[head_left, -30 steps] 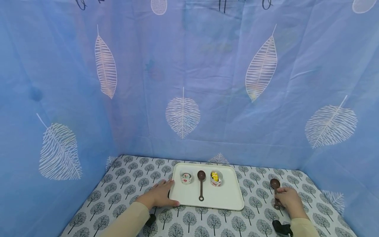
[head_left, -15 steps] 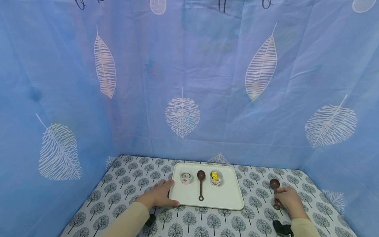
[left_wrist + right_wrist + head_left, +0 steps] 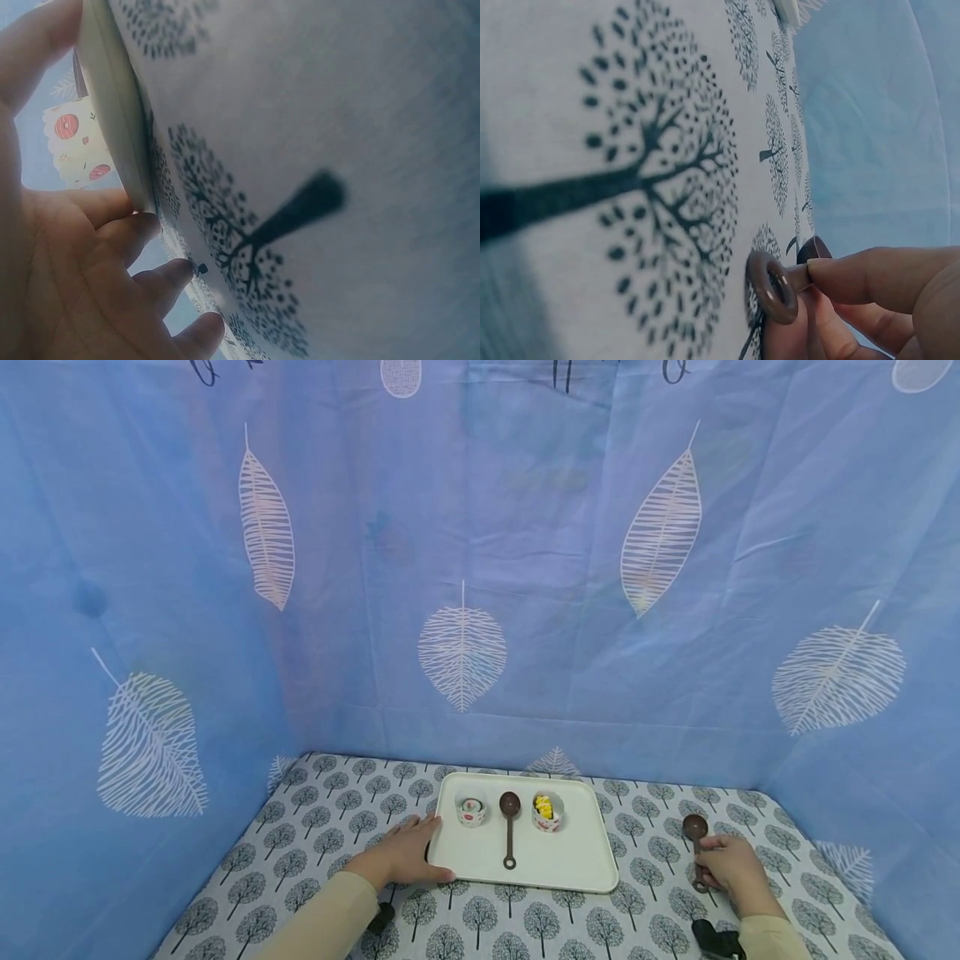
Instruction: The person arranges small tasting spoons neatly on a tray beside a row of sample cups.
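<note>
On tray (image 3: 558,862): spoon (image 3: 510,831) between left cup (image 3: 471,818), right cup (image 3: 547,825); second spoon (image 3: 695,827) right of tray.

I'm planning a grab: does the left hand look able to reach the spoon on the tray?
Probably yes: the left hand touches the tray, and the left cup leaves the way to the spoon handle free.

A blue backdrop cloth (image 3: 555,652) with white leaf prints (image 3: 462,647) fills the upper frame and both sides, dark marks (image 3: 569,377) cut off at its top edge; a whitish tablecloth (image 3: 637,927) printed with dark trees (image 3: 542,917) spreads across the bottom.
</note>
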Demonstrator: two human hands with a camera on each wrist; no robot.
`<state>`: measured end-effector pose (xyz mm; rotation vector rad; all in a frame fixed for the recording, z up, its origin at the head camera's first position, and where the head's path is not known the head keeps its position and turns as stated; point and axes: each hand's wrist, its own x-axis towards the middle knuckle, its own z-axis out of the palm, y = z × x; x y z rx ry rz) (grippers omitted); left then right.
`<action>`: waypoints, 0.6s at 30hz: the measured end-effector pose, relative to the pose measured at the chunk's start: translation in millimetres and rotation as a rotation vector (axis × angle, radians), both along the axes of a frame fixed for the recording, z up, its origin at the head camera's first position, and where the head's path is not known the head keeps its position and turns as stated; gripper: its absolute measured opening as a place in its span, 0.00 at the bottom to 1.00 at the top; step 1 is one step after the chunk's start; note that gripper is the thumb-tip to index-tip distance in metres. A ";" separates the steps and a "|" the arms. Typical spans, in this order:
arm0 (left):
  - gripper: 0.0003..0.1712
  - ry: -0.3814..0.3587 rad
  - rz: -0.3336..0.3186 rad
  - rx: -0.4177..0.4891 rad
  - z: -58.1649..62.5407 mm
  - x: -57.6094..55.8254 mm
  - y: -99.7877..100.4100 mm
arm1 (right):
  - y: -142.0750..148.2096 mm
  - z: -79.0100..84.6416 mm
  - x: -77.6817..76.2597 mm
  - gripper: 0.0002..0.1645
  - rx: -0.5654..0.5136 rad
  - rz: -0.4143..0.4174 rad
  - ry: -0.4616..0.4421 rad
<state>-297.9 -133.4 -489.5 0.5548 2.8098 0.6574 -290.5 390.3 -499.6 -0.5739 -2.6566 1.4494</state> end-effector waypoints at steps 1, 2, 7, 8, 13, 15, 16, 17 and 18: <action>0.62 0.003 0.001 -0.001 0.5 0.3 0.2 | -0.3 0.5 0.4 0.22 -0.003 0.001 0.003; 0.62 0.002 0.003 -0.001 1.2 0.9 0.3 | -0.8 1.4 0.8 0.22 -0.007 0.000 0.006; 0.62 0.012 0.003 -0.007 2.3 1.1 0.6 | -2.3 4.3 3.1 0.23 -0.025 0.008 0.006; 0.62 0.012 0.002 -0.006 2.1 1.3 0.7 | -2.4 4.7 3.5 0.23 -0.029 0.011 0.003; 0.62 0.015 0.003 0.002 1.4 1.9 0.7 | -2.6 2.5 3.0 0.24 -0.027 -0.007 0.000; 0.62 0.019 0.004 0.003 2.1 2.9 0.7 | -2.8 1.5 2.4 0.24 -0.020 -0.017 0.003; 0.62 0.019 0.002 -0.004 2.7 3.7 0.6 | -2.5 1.0 2.2 0.24 -0.021 -0.018 0.000; 0.62 0.019 0.003 -0.002 3.3 4.3 0.5 | -2.1 0.6 1.8 0.24 -0.022 -0.016 -0.002; 0.62 0.019 0.003 -0.003 3.9 4.5 0.5 | -1.7 0.6 1.8 0.24 -0.023 -0.013 -0.002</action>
